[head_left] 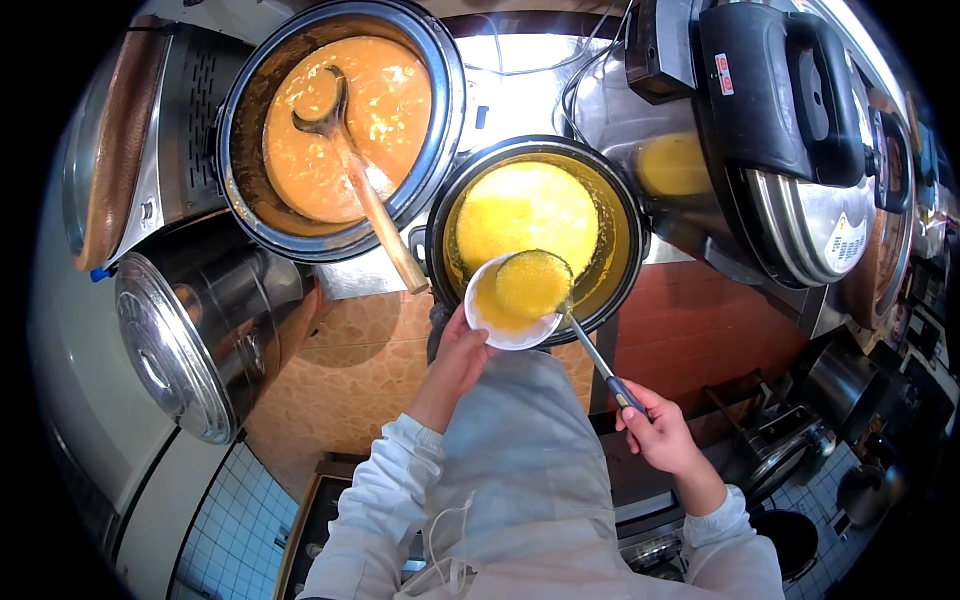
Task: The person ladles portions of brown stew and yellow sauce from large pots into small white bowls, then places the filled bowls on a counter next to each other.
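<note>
In my left hand (469,345) is a white bowl (517,339), held at the near rim of a black cooking pot (622,292). Yellow porridge-like liquid (487,304) covers part of the bowl's inside. My right hand (660,431) grips the dark handle of a metal ladle (596,349). The ladle's round head, full of the same yellow liquid (534,283), is over the bowl; whether it touches the bowl I cannot tell. Behind them the pot holds more yellow liquid (529,214) with a bright, smooth surface.
Left of the pot, a larger pot (244,161) contains orange-brown soup (300,176) with a wooden ladle (367,195) resting in it. A lidded steel container (172,352) stands at left. An electric pressure cooker (795,202) with a black-handled lid is at right. Cables (525,73) run behind the pots.
</note>
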Motion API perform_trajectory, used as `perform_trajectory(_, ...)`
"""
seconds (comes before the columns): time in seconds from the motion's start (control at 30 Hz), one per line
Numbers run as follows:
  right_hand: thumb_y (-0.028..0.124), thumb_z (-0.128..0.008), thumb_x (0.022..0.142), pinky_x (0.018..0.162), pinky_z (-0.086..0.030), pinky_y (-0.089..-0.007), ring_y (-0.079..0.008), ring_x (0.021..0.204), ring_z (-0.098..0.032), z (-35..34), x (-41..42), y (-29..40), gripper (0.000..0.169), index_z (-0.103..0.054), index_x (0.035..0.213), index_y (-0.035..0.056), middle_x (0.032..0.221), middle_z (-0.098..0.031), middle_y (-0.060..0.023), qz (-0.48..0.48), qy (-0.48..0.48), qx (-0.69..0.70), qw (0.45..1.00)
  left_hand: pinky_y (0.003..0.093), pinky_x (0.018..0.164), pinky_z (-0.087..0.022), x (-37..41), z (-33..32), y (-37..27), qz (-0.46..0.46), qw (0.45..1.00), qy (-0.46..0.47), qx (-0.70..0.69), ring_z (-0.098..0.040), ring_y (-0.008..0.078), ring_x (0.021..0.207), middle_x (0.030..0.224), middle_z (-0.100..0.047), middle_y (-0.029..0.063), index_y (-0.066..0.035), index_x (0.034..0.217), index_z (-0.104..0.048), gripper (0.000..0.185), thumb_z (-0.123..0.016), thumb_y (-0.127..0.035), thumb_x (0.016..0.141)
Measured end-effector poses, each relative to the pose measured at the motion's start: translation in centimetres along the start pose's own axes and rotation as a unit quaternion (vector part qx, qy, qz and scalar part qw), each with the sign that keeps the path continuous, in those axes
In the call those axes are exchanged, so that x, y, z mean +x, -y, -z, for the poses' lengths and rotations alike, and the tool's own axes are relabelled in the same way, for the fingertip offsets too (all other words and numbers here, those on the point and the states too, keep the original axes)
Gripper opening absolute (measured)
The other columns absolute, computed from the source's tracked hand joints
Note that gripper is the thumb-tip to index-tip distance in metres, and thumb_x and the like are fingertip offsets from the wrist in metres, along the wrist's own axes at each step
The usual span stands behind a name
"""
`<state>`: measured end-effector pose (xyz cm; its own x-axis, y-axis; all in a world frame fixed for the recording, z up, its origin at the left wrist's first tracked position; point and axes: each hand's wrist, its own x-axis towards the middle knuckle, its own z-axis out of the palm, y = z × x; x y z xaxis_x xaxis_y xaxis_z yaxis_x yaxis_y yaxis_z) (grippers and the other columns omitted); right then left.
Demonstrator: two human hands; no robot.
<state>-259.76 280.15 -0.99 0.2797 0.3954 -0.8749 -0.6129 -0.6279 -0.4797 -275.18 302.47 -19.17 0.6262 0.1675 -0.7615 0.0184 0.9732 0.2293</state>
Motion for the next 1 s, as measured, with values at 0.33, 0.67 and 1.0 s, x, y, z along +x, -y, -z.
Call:
perform_trajectory(0.33, 0.008, -0.059, 0.084, 0.060, -0.051, -0.0382, -0.0343, 0.068, -0.062, 0.4, 1.6, -1.1, 0.041, -0.051, 0.123, -0.0003, 0.083, -0.060, -0.0176, 0.291, -0.230, -0.419, 0.829, 0.0424, 0.094, -0.049, 1.6, -0.3, 0.3, 0.023, 0.998, 0.043, -0.027, -0.051, 0.0270, 0.120, 0.131, -0.049, 0.0119, -0.007, 0.136, -0.037, 0.061, -0.046, 0.010, 0.078)
perform_trajectory(0.67, 0.013, -0.052, 0.088, 0.071, -0.051, -0.0462, -0.0403, 0.080, -0.063, -1.5, 18.7, -2.7, 0.037, -0.050, 0.122, -0.0012, 0.087, -0.064, -0.0258, 0.133, -0.296, -0.372, 0.870, 0.0394, 0.091, -0.051, -2.0, 4.7, -1.5, 0.033, 0.998, 0.052, 0.027, -0.052, 0.0267, 0.118, 0.130, -0.050, 0.0107, -0.007, 0.137, -0.036, 0.066, -0.045, 0.013, 0.075)
perform_trajectory(1.0, 0.021, -0.046, 0.095, 0.041, -0.033, -0.0220, -0.0081, 0.045, -0.041, -5.5, 20.0, -2.3, 0.021, -0.057, 0.097, 0.0026, 0.065, -0.049, 0.0003, -0.114, 0.044, 0.105, 0.987, 0.0336, 0.087, -0.052, -6.9, 7.2, -0.7, 0.002, 1.000, 0.003, -0.020, -0.057, 0.0227, 0.109, 0.124, -0.054, 0.0099, -0.005, 0.132, -0.041, 0.061, -0.059, 0.007, 0.075)
